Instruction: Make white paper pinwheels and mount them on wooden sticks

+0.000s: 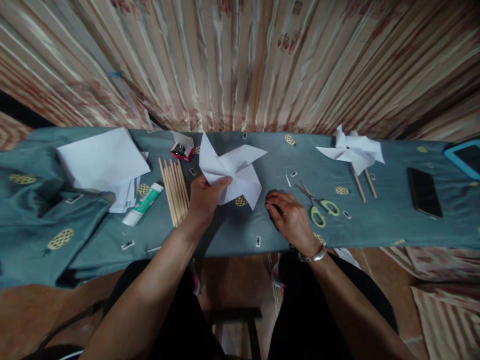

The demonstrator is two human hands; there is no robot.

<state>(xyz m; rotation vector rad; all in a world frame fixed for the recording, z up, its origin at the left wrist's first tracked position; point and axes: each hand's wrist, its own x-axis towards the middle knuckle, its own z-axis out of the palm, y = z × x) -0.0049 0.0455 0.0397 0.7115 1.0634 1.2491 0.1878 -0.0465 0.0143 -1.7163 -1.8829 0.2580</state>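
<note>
My left hand (207,196) is closed on a white paper pinwheel (240,172), its thumb pressing near the centre where the folded points meet. To the right, my right hand (288,212) rests low over the cloth with its fingers curled together; whatever may be between the fingertips is too small to make out. Green-handled scissors (317,204) lie partly open just beyond it. Beside my left wrist are several wooden sticks (173,187), with a small red box of metal tacks (182,150) behind them.
On the left lie white paper sheets (105,155) and a green and white glue tube (143,204). Pinwheels on sticks (358,150), a black phone (424,192) and a blue-framed device (465,157) lie on the right. A striped curtain (240,65) hangs behind the cloth-covered table (232,240).
</note>
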